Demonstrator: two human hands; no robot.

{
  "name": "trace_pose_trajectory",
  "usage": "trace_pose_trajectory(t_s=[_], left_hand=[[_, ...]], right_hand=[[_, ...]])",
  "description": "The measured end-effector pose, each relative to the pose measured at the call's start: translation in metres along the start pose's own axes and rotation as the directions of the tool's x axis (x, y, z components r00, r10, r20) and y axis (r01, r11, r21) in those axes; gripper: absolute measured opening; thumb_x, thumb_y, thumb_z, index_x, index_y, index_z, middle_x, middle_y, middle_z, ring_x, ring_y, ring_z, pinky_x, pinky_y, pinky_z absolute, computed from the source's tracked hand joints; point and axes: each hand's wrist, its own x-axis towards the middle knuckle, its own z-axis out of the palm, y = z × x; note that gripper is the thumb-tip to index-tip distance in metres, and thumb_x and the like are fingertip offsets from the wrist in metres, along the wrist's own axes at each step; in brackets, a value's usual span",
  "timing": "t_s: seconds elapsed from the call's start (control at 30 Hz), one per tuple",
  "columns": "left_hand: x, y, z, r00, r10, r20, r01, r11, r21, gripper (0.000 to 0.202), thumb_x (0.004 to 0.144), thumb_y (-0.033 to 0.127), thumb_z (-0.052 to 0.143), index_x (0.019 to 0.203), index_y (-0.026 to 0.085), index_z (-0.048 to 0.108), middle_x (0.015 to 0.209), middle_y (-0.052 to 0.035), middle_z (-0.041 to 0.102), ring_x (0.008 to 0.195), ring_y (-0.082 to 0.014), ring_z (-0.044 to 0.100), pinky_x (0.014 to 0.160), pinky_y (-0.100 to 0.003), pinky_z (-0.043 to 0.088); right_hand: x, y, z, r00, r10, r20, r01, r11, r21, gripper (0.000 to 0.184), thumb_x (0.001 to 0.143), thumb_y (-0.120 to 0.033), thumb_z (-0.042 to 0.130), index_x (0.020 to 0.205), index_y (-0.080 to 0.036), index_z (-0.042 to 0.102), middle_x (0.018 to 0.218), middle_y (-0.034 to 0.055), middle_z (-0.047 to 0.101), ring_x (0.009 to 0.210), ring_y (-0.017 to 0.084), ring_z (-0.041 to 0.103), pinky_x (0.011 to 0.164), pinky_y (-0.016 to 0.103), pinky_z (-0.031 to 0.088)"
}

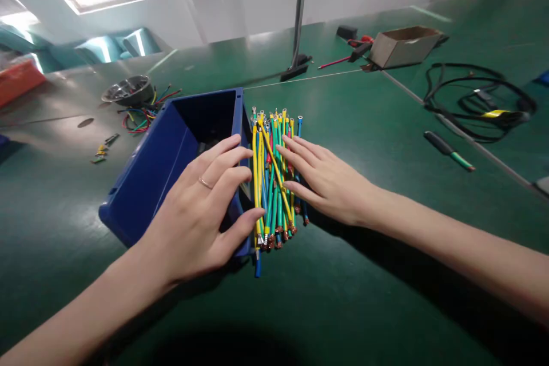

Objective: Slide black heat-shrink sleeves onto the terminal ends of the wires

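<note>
Curving along the nine o'clock edge of the wires [277, 194], the left hand [201, 206] is held with thumb and fingers apart, the thumb tip laid over the bunch; how firmly it is pressed cannot be told. From three o'clock, the right hand [330, 177] is held flat, its fingers slightly parted and rested on the bunch. The hands are kept separate, with the wires set between them on the green table [364, 309]. Yellow, green, blue and red are seen among the wires; metal lugs are fitted at most twelve o'clock ends, and bare copper is shown at many six o'clock ends.

At nine o'clock, a blue bin [146, 183] is placed just beside the bunch, partly hidden by the left hand. Farther off, a knife [441, 143] is laid toward three o'clock and a coiled cable [461, 134] at two. A metal bowl [131, 91] is seen at ten, beside loose leads [143, 120]. A carton [398, 48] is set between one and two, and a stand [295, 71] at twelve.
</note>
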Motion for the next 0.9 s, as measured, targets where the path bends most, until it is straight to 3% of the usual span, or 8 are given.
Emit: trace_pose_trajectory(t_s=[0.07, 0.17, 0.27, 0.4, 0.73, 0.8, 0.9], left_hand=[[-0.004, 0.001, 0.001, 0.999, -0.046, 0.018, 0.046, 0.999, 0.019, 0.021, 0.098, 0.022, 0.052, 0.116, 0.014, 0.047, 0.14, -0.019, 0.052, 0.149, -0.0315, 0.034, 0.122, -0.047, 0.033], [-0.009, 0.004, -0.002, 0.996, -0.085, 0.033, 0.084, 0.996, 0.018, 0.02, 0.097, 0.019, 0.05, 0.116, 0.017, 0.044, 0.141, -0.0166, 0.05, 0.15, -0.0302, 0.032, 0.122, -0.046, 0.033], [-0.013, 0.005, -0.005, 0.993, -0.108, 0.037, 0.107, 0.994, 0.01, 0.021, 0.096, 0.016, 0.049, 0.116, 0.02, 0.042, 0.141, -0.0133, 0.05, 0.151, -0.0297, 0.031, 0.122, -0.047, 0.033], [-0.015, 0.004, -0.003, 0.99, -0.133, 0.039, 0.134, 0.991, -0.018, 0.021, 0.096, 0.016, 0.048, 0.116, 0.022, 0.042, 0.142, -0.0097, 0.049, 0.152, -0.0277, 0.029, 0.124, -0.045, 0.031], [-0.019, 0.005, 0.002, 0.99, -0.139, 0.026, 0.14, 0.989, -0.036, 0.028, 0.096, 0.018, 0.049, 0.123, 0.022, 0.041, 0.152, -0.012, 0.044, 0.153, -0.0307, 0.028, 0.123, -0.054, 0.032], [-0.021, 0.003, 0.0, 0.99, -0.139, 0.033, 0.14, 0.989, -0.045, 0.033, 0.1, 0.024, 0.049, 0.131, 0.021, 0.039, 0.158, -0.013, 0.039, 0.154, -0.0295, 0.025, 0.125, -0.051, 0.03], [-0.024, -0.005, -0.008, 0.982, -0.182, 0.058, 0.187, 0.979, -0.08, 0.058, 0.105, 0.053, 0.034, 0.153, 0.02, 0.025, 0.168, -0.0085, 0.025, 0.153, -0.0301, 0.028, 0.125, -0.045, 0.032]], right_hand=[[-0.001, 0.0, 0.014, 0.999, 0.043, 0.023, -0.043, 0.999, -0.024, 0.065, 0.103, -0.049, 0.041, 0.15, -0.004, 0.041, 0.158, 0.0269, 0.037, 0.149, 0.035, 0.032, 0.117, 0.058, 0.037], [-0.008, -0.002, 0.023, 0.997, 0.046, 0.057, -0.044, 0.999, -0.033, 0.067, 0.105, -0.049, 0.033, 0.152, -0.002, 0.039, 0.159, 0.0217, 0.038, 0.152, 0.029, 0.026, 0.123, 0.051, 0.03], [-0.018, -0.008, 0.018, 0.996, 0.021, 0.088, -0.019, 0.999, -0.027, 0.062, 0.105, -0.041, 0.033, 0.152, 0.0, 0.038, 0.16, 0.0194, 0.035, 0.152, 0.025, 0.026, 0.124, 0.045, 0.03], [-0.024, -0.012, 0.01, 0.994, 0.055, 0.098, -0.05, 0.997, -0.05, 0.057, 0.104, -0.037, 0.038, 0.149, -0.003, 0.044, 0.161, 0.0221, 0.032, 0.154, 0.03, 0.022, 0.123, 0.052, 0.03], [-0.021, -0.008, 0.007, 0.994, 0.054, 0.092, -0.053, 0.999, -0.01, 0.047, 0.102, -0.034, 0.045, 0.139, -0.007, 0.054, 0.158, 0.0232, 0.04, 0.149, 0.029, 0.035, 0.119, 0.048, 0.038], [-0.022, -0.009, 0.006, 0.992, 0.059, 0.113, -0.059, 0.998, -0.009, 0.053, 0.1, -0.04, 0.049, 0.142, -0.007, 0.051, 0.161, 0.0223, 0.035, 0.15, 0.029, 0.032, 0.119, 0.048, 0.038], [-0.022, -0.01, 0.004, 0.99, 0.069, 0.123, -0.071, 0.997, 0.008, 0.051, 0.1, -0.039, 0.049, 0.143, -0.01, 0.051, 0.162, 0.0189, 0.034, 0.151, 0.027, 0.031, 0.12, 0.047, 0.037]])
